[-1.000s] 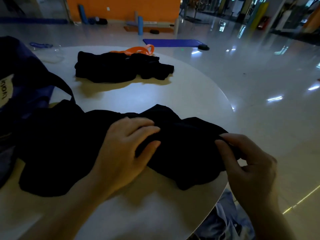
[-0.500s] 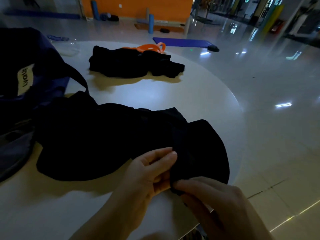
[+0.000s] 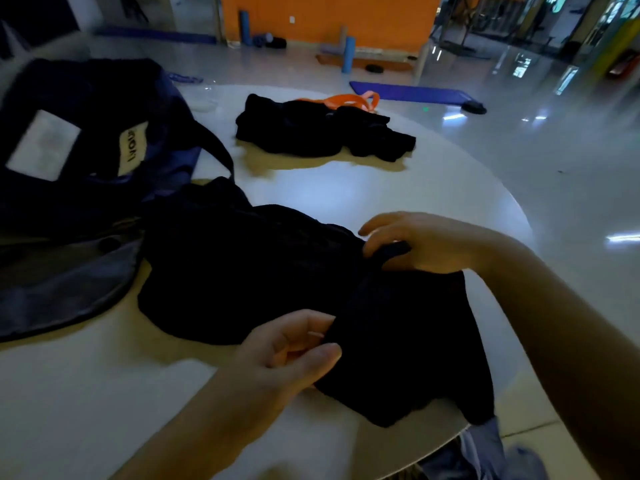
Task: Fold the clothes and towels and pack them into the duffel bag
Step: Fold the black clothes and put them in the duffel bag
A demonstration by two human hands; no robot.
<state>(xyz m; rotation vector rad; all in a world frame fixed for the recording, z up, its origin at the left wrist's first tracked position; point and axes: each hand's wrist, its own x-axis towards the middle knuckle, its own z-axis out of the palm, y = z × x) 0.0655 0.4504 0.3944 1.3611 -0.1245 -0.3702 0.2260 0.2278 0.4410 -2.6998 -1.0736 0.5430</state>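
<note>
A black garment lies spread over the near part of the round white table. My left hand pinches its near edge at the front. My right hand grips a fold of the same garment at its far right edge, slightly raised. A dark navy duffel bag with white labels sits at the left, its strap arching toward the garment. A second pile of black clothes lies at the far side of the table.
An orange band lies behind the far pile. The table's rim curves close on the right, and the garment's corner hangs over it. Blue mats and foam rollers stand on the shiny floor beyond. My blue trousers show below the table's edge.
My hands were together at the garment's near edge half a second ago. The right hand has since moved up and away to the far right edge, pulling a fold with it; the view shifted left.
</note>
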